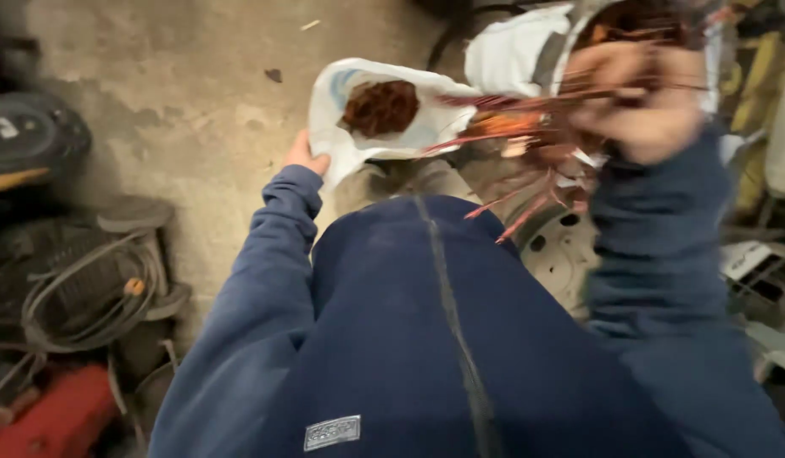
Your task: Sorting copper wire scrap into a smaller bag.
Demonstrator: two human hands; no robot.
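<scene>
While the right hand [642,102], blurred at two o'clock, clutched a bundle of copper wire strands [528,140] in a closed grip, the left hand [305,155] pinched the white sack's [358,140] rim at eleven o'clock; more copper scrap [380,108] lay inside, above the concrete floor [180,102].

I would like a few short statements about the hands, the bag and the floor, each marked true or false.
1. The left hand holds the edge of a white bag. True.
2. The bag is empty. False: reddish-brown wire lies inside it.
3. The right hand holds a bundle of copper-coloured strands. True.
4. Both sleeves are red. False: the sleeves are dark blue.
5. The floor is bare concrete. True.
</scene>
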